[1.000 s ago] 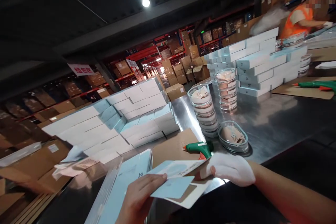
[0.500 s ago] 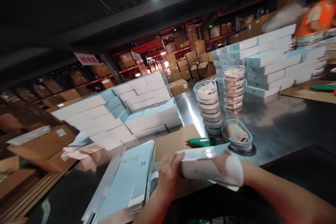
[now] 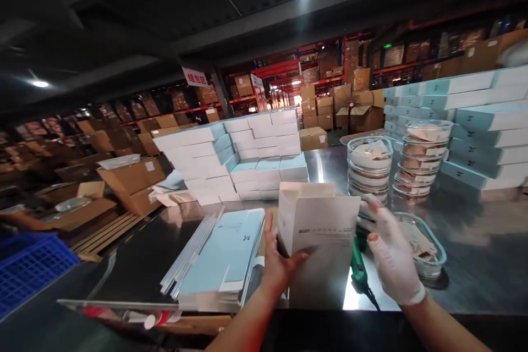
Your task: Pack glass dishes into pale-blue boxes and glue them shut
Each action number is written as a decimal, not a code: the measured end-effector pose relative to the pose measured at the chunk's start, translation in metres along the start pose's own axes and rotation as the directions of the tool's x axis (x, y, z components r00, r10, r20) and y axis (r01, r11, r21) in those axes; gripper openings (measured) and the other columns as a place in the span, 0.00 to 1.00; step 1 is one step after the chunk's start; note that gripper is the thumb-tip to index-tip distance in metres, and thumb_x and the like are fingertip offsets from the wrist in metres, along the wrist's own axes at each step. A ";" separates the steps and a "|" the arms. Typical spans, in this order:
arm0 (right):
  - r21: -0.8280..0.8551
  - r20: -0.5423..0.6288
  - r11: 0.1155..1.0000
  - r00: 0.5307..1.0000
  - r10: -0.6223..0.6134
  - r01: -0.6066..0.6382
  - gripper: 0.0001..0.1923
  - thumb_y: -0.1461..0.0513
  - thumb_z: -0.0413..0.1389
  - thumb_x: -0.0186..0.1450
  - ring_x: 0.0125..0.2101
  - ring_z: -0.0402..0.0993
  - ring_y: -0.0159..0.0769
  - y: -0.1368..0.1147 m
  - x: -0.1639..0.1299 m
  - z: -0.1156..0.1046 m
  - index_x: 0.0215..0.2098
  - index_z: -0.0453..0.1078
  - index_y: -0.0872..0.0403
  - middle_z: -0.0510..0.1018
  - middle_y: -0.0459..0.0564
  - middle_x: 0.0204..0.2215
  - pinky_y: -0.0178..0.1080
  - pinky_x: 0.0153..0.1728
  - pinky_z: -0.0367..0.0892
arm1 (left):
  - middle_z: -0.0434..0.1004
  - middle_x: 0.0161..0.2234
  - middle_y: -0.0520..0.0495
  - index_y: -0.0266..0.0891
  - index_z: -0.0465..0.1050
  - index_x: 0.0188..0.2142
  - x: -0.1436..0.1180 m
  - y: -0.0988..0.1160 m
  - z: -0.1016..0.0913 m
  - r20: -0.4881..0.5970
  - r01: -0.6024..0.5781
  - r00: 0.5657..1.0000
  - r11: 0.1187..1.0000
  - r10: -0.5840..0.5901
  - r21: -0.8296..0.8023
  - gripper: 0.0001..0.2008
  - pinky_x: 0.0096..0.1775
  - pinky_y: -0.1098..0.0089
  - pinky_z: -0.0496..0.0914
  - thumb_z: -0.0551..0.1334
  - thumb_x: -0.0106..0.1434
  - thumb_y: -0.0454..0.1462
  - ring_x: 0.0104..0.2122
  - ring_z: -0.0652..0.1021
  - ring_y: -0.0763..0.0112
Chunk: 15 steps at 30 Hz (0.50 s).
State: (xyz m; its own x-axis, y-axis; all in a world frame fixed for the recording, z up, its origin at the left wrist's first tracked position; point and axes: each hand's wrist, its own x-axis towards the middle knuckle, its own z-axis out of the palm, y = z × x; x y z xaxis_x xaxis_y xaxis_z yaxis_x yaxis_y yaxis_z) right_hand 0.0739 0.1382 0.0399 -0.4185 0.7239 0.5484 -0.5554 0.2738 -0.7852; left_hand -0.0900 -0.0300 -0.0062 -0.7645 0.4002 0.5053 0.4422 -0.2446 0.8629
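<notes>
Item, nearest: my left hand (image 3: 280, 264), bare, thumb and fingers pinching the lower left edge of one white carton (image 3: 319, 231), which stands upright on the steel table (image 3: 474, 264), long axis vertical, top flaps open. Item: my right hand (image 3: 391, 256), in a white glove with bare fingertips, fingers spread and loose, just beside the carton's right edge; I cannot tell whether it touches. The carton lies between the hands, the left being the one gripping. Item: one green glue gun (image 3: 358, 267) flat on the table between carton and right hand. Item: one stack of flat pale-blue carton blanks (image 3: 226, 256), near left. Item: one clear lidded container (image 3: 424, 245) lying singly at right. Farther: two stacks of like containers (image 3: 369, 168). Farthest: two banks of closed white-and-blue boxes (image 3: 247, 159), centre and far right, too many to count.
</notes>
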 end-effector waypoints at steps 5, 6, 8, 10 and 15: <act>-0.026 0.254 0.976 0.943 0.217 -0.217 0.39 0.36 0.68 0.64 0.65 0.77 0.56 -0.018 0.004 0.019 0.65 0.75 0.47 0.83 0.58 0.62 0.54 0.64 0.76 | 0.75 0.63 0.31 0.45 0.30 0.80 -0.004 -0.001 0.000 0.168 -0.067 0.980 0.975 0.104 -0.213 0.77 0.60 0.45 0.76 0.81 0.50 0.61 0.61 0.79 0.42; -0.036 0.266 0.981 0.944 0.196 -0.193 0.39 0.36 0.67 0.63 0.66 0.76 0.57 -0.021 0.005 0.024 0.64 0.77 0.47 0.83 0.58 0.62 0.54 0.66 0.74 | 0.73 0.65 0.31 0.45 0.39 0.80 -0.004 0.000 -0.002 0.175 -0.113 0.973 0.974 0.148 -0.196 0.73 0.61 0.45 0.76 0.81 0.50 0.61 0.62 0.77 0.42; -0.034 0.309 0.988 0.938 0.154 -0.151 0.39 0.33 0.64 0.64 0.68 0.72 0.58 -0.025 0.008 0.034 0.61 0.79 0.49 0.83 0.59 0.61 0.55 0.68 0.71 | 0.76 0.60 0.33 0.42 0.63 0.71 -0.003 0.004 -0.007 0.192 -0.199 0.956 0.971 0.222 -0.131 0.55 0.59 0.47 0.77 0.78 0.53 0.63 0.60 0.77 0.43; -0.061 0.299 0.986 0.940 0.166 -0.155 0.38 0.32 0.61 0.66 0.64 0.76 0.58 -0.026 0.011 0.042 0.58 0.80 0.51 0.84 0.59 0.56 0.55 0.66 0.73 | 0.80 0.50 0.38 0.41 0.78 0.54 -0.003 0.009 -0.012 0.195 -0.272 0.941 0.961 0.277 -0.050 0.35 0.56 0.49 0.77 0.74 0.59 0.63 0.54 0.78 0.46; -0.260 0.011 0.949 0.982 0.188 -0.179 0.26 0.47 0.67 0.63 0.47 0.83 0.48 -0.017 0.014 0.059 0.53 0.77 0.51 0.86 0.54 0.46 0.44 0.46 0.81 | 0.73 0.62 0.33 0.44 0.67 0.66 -0.009 0.009 -0.014 0.017 -0.399 0.916 0.916 0.400 -0.031 0.40 0.56 0.51 0.77 0.72 0.63 0.61 0.58 0.78 0.47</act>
State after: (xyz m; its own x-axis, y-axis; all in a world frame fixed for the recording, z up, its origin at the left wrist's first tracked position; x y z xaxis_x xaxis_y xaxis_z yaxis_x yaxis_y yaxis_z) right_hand 0.0347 0.1068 0.0777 -0.5237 0.7553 0.3940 -0.2657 0.2946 -0.9179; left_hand -0.0853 -0.0481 -0.0032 -0.5159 0.2835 0.8084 0.6962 -0.4112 0.5884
